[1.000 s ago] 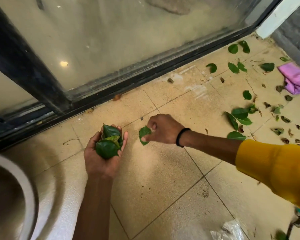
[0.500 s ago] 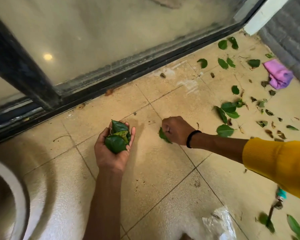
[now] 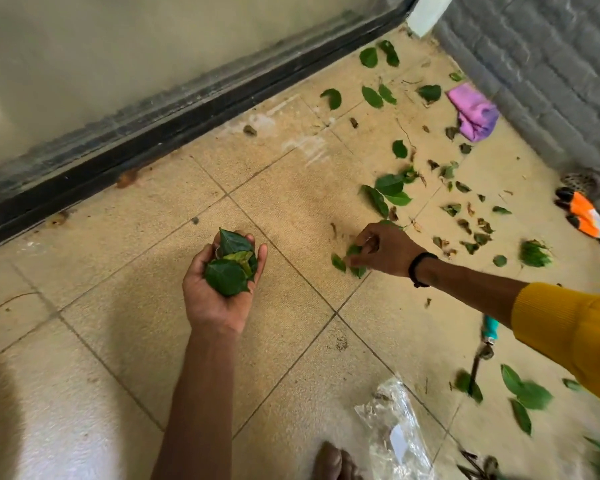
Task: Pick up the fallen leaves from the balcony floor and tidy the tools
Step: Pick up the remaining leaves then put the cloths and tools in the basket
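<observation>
My left hand [image 3: 219,292] is palm up over the tiled floor and cups a bunch of green leaves [image 3: 231,268], fingers curled around them. My right hand [image 3: 383,249] reaches out low to the right and pinches a small green leaf [image 3: 354,252] close to the floor, with another leaf [image 3: 338,262] lying just left of it. Several fallen leaves [image 3: 388,190] are scattered across the floor beyond my right hand. A garden tool with a teal handle [image 3: 489,332] lies on the floor partly hidden under my yellow sleeve.
A black sliding-door track [image 3: 187,123] runs along the far side. A grey brick wall [image 3: 548,71] bounds the right, with a purple cloth [image 3: 473,114] and an orange glove [image 3: 584,216] by it. A clear plastic bag [image 3: 394,427] lies near my foot [image 3: 333,462].
My right hand has moved right, away from the left hand, carrying its leaf down toward the floor. The view has shifted right. The left hand still holds its bunch.
</observation>
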`<state>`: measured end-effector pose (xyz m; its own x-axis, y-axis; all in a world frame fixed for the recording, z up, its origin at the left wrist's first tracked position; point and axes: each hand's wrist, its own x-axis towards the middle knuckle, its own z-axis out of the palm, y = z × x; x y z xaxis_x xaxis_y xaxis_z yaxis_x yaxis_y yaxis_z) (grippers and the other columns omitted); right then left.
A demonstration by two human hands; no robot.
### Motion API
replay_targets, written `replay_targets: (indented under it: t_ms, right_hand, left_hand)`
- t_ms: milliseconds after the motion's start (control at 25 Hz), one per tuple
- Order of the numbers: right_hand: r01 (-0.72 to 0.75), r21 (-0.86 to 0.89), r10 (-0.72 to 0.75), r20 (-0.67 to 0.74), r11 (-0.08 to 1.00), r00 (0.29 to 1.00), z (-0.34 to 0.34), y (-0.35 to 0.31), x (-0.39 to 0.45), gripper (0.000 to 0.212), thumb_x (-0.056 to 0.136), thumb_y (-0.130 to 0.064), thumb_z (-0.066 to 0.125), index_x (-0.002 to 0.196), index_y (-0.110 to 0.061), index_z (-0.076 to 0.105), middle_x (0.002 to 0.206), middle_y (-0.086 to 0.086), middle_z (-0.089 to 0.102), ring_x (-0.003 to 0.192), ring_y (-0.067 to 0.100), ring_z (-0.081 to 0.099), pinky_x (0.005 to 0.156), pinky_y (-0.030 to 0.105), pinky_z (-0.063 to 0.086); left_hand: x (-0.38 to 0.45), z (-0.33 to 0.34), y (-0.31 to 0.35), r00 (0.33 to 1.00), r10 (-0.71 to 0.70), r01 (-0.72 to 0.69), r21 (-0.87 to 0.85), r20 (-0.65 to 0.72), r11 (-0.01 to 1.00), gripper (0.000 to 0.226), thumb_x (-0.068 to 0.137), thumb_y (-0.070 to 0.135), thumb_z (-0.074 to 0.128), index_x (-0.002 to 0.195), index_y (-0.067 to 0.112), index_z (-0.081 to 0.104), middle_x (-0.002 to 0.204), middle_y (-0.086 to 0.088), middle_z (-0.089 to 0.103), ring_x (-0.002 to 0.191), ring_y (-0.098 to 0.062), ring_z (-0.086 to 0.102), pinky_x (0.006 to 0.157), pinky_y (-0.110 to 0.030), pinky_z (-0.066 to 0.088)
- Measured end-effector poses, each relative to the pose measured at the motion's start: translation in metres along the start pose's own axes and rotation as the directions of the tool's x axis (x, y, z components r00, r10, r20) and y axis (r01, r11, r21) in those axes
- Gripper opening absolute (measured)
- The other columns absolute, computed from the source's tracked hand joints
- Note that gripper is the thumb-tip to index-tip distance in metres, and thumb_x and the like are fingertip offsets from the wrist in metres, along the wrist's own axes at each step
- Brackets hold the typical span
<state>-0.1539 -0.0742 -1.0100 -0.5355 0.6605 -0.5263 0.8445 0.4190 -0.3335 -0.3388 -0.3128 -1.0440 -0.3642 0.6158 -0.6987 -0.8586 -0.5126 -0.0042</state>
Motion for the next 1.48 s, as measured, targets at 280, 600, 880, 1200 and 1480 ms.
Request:
replay_targets:
  t_ms: [280, 600, 880, 1200, 1480]
  right_hand:
    - [0.083, -0.036, -0.087, -0.121, 0.996, 0.989, 0.04, -0.014, 0.005, 0.036, 0.081, -0.031, 0.083, 0.101, -0.015, 0.058, 0.089, -0.005, 0.058, 0.078, 0.012, 0.055, 0.059, 0.021, 0.041]
    - [0.16, -0.11, -0.186, -0.297, 0.981, 0.937, -0.01, 0.006, 0.013, 0.006, 0.088, -0.007, 0.068, 0.094, -0.009, 0.068, 0.091, 0.001, 0.066, 0.083, 0.018, 0.06, 0.074, 0.03, 0.052]
    - [-0.019, -0.306, -0.054, -0.23, 0.952, 0.972, -0.056, 0.067, 0.034, 0.023, 0.093, -0.008, 0.061, 0.109, -0.016, 0.075, 0.112, 0.01, 0.071, 0.103, 0.03, 0.063, 0.085, 0.037, 0.053]
    - [-0.143, 0.286, 0.219, -0.254, 0.948, 0.942, -0.089, 0.063, 0.046, 0.014, 0.09, -0.007, 0.071, 0.103, -0.01, 0.074, 0.103, 0.008, 0.073, 0.084, 0.016, 0.068, 0.071, 0.024, 0.057]
    - [-0.382, -0.052, 0.376, -0.095, 0.923, 0.922, -0.041, 0.105, 0.019, 0.052, 0.077, -0.046, 0.083, 0.115, -0.021, 0.059, 0.113, 0.003, 0.055, 0.099, 0.023, 0.055, 0.076, 0.033, 0.046]
  left_hand:
    - [0.001, -0.002, -0.014, 1.0, -0.013, 0.014, 0.035, -0.016, 0.999, 0.043, 0.098, 0.024, 0.054, 0.135, 0.002, 0.059, 0.13, -0.023, 0.065, 0.11, -0.037, 0.069, 0.086, -0.053, 0.058]
    - [0.003, -0.005, -0.036, 0.998, -0.059, 0.06, 0.088, -0.016, 0.994, 0.046, 0.097, 0.024, 0.055, 0.138, 0.003, 0.056, 0.133, -0.024, 0.062, 0.113, -0.036, 0.067, 0.087, -0.053, 0.058]
    - [-0.008, -0.001, -0.088, 0.982, -0.19, 0.191, 0.143, -0.022, 0.971, 0.039, 0.098, 0.024, 0.054, 0.131, 0.005, 0.06, 0.113, -0.023, 0.069, 0.1, -0.035, 0.069, 0.088, -0.054, 0.058]
    - [-0.006, -0.007, -0.097, 0.979, -0.203, 0.205, 0.203, -0.032, 0.957, 0.038, 0.097, 0.022, 0.055, 0.13, 0.005, 0.061, 0.115, -0.023, 0.068, 0.101, -0.036, 0.07, 0.086, -0.054, 0.058]
    - [-0.003, 0.0, -0.088, 0.984, -0.176, 0.174, 0.188, -0.004, 0.967, 0.037, 0.098, 0.025, 0.054, 0.13, 0.008, 0.061, 0.114, -0.021, 0.068, 0.104, -0.035, 0.068, 0.091, -0.054, 0.056]
